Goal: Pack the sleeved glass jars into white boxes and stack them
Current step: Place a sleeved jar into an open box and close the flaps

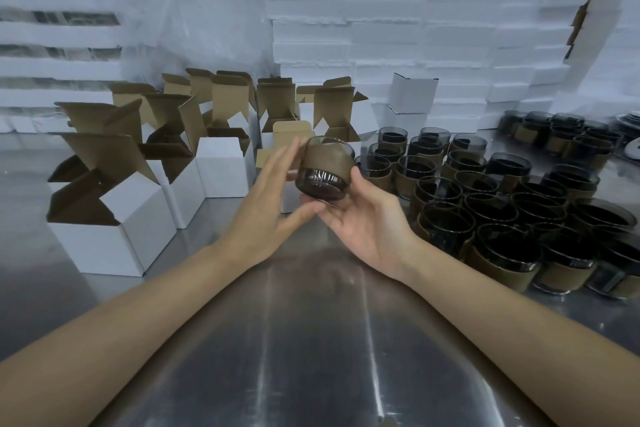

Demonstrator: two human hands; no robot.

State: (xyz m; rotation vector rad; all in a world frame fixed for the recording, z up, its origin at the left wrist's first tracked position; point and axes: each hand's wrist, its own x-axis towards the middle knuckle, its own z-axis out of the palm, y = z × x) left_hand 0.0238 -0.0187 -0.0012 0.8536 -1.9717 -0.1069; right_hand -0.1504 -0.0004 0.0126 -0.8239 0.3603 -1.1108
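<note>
A dark glass jar with a brown cardboard sleeve (325, 166) is held above the metal table, tilted with its mouth facing away from me. My right hand (363, 218) cups it from below, thumb curled up its right side. My left hand (270, 204) touches its left side with straight fingers, thumb under the base. Several open white boxes (221, 170) with brown flaps up stand to the left and behind. Many sleeved jars (491, 211) stand packed together on the right.
Two shut white boxes (410, 104) are stacked behind the jars. A wall of stacked white boxes (415, 28) fills the back, with a clear plastic bag (204, 10) at back left. The steel tabletop (311, 340) stretches in front of me.
</note>
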